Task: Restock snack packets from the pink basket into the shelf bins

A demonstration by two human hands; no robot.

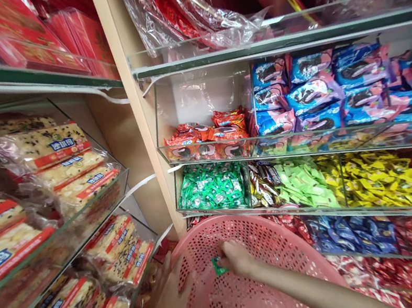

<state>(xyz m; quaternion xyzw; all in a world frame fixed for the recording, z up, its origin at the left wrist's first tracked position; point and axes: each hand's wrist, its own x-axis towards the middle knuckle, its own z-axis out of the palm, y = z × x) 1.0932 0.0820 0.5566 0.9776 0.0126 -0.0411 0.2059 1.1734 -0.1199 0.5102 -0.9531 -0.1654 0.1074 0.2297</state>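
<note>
A large pink perforated plastic basket [300, 259] stands in front of me below the shelves. Over its inside, my right hand [237, 258] is closed on a small green-wrapped candy [218, 266], which pokes out past the fingers. My left hand [171, 295] is at the left side of the basket, slightly blurred, its fingers apart; whether it touches the rim I cannot tell. Just behind the basket, a glass-fronted bin holds many similar green-wrapped candies [212, 187].
Glass-edged shelves surround the basket. Wrapped cereal bars [61, 145] fill the left ones. To the right are yellow-wrapped candies [381, 176], light green packets [304, 179], blue-and-pink cookie packs [315, 92] and red packs [208, 132]. A wooden post [138, 112] divides the shelving.
</note>
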